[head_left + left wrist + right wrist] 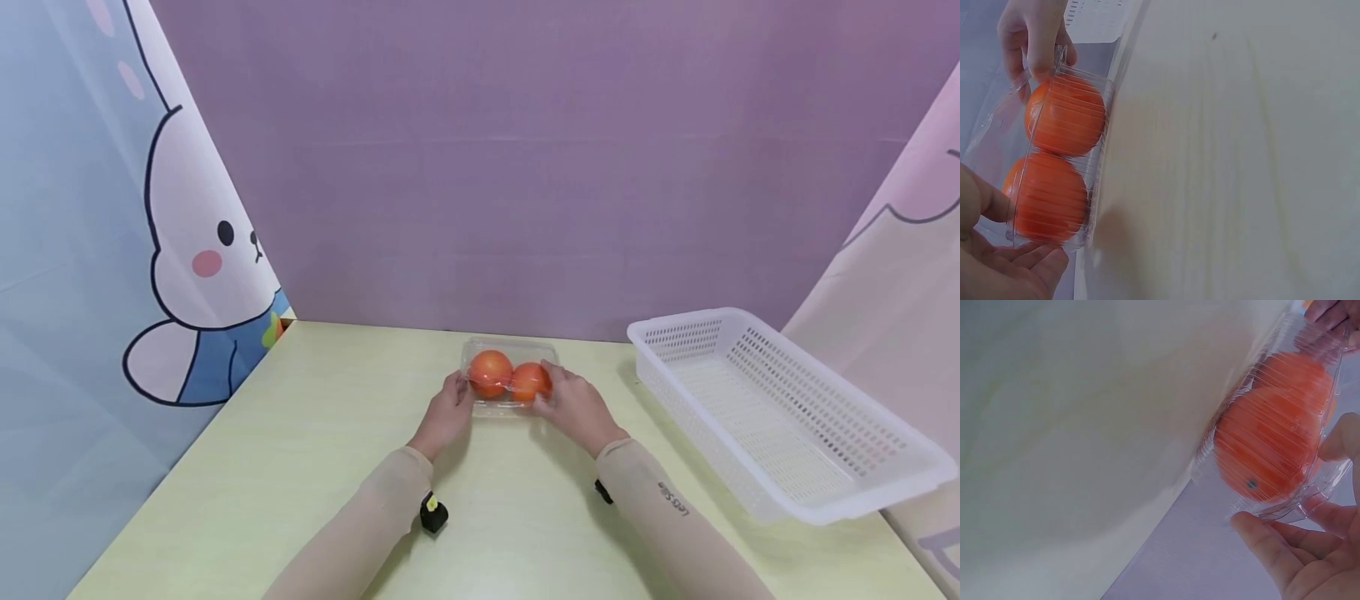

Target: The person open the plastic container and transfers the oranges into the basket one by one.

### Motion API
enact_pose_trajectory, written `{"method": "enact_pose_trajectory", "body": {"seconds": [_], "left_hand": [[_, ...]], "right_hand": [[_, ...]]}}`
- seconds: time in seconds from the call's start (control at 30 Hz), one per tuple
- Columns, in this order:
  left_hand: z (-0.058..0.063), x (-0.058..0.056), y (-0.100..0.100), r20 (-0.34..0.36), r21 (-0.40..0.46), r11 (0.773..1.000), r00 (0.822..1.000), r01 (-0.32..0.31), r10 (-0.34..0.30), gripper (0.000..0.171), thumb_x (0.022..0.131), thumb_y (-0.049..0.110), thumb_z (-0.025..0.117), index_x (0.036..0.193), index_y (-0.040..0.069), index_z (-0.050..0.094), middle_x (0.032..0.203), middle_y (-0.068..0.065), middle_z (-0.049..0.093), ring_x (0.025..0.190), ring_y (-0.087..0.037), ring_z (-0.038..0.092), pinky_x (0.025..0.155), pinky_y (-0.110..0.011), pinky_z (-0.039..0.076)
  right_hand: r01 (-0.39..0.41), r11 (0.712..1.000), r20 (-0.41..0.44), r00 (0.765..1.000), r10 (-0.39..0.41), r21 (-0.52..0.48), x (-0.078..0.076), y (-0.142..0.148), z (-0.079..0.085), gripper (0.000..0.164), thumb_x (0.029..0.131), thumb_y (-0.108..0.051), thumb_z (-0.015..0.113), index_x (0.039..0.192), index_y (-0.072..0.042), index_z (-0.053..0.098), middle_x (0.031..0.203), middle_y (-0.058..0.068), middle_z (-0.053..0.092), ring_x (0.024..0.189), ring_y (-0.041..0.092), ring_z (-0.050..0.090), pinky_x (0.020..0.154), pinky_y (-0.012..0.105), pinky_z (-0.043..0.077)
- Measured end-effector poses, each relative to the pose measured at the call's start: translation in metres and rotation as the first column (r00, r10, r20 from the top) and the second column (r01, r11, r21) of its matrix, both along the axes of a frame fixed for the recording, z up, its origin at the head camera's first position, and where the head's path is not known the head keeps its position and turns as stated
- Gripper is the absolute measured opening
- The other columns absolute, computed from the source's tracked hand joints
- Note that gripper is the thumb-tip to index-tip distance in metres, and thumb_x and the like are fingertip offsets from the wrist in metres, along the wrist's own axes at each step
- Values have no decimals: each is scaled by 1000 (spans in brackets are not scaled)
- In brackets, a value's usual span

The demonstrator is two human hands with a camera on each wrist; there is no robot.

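Observation:
A clear plastic clamshell box (501,408) sits on the table with two round orange fruits, probably oranges, side by side in it; the left one (491,371) and the right one (531,382) show through the plastic. My left hand (447,414) holds the box's left end, thumb near the rim and fingers lower against the side, as the left wrist view shows. At the other end my right hand (576,408) grips the box, its thumb (1340,439) at the rim and its fingers (1266,547) along the bottom edge. A clear lid flap (991,134) stands out past the rim.
A white perforated plastic basket (750,454) stands on the right of the pale table (300,467). A purple backdrop (480,167) rises behind the table, with printed cloths at the left (75,292) and right (885,308).

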State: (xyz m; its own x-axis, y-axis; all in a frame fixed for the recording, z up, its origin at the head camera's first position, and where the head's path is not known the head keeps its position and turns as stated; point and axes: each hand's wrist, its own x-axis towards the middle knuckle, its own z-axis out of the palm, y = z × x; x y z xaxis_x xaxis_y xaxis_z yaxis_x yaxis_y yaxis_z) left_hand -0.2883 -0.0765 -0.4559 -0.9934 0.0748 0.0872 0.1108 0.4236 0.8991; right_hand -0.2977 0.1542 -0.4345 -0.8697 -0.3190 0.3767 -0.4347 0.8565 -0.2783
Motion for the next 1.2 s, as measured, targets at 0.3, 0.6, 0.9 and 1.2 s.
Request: {"method": "enact_pose_trajectory", "body": {"seconds": [0.3,0.6,0.9,1.2], "left_hand": [[2,1,-2,4,1,1000,1000,21,-21,54,108,19,42,152,-8,26,151,-28,40,138,-38,43,113,-47,36],[3,3,-3,4,-1,1000,1000,28,-28,56,107,18,41,152,-10,23,151,-29,38,138,-39,42,114,-47,34],[2,2,-7,30,-8,1000,999,10,-10,58,107,19,41,153,-10,20,152,-27,39,136,-39,44,113,-47,37],[2,0,-6,54,-6,1000,999,5,-5,59,107,22,41,154,-9,20,152,-27,39,138,-39,42,114,-48,34]], "right_hand": [[-6,1000,15,1000,6,6,-1,0,3,59,88,-16,72,139,7,52,96,15,66,64,18,52,73,37,56],[-5,1000,43,999,6,-16,1,3,8,53,88,-9,69,137,4,56,90,10,65,63,17,50,67,34,53],[-47,996,23,999,49,-71,-1,13,9,47,88,-5,71,135,-7,61,92,10,69,68,15,58,60,30,52],[-60,992,-10,998,59,-113,-5,16,6,49,87,-7,72,135,-11,61,109,18,67,84,27,66,70,39,57]]}}
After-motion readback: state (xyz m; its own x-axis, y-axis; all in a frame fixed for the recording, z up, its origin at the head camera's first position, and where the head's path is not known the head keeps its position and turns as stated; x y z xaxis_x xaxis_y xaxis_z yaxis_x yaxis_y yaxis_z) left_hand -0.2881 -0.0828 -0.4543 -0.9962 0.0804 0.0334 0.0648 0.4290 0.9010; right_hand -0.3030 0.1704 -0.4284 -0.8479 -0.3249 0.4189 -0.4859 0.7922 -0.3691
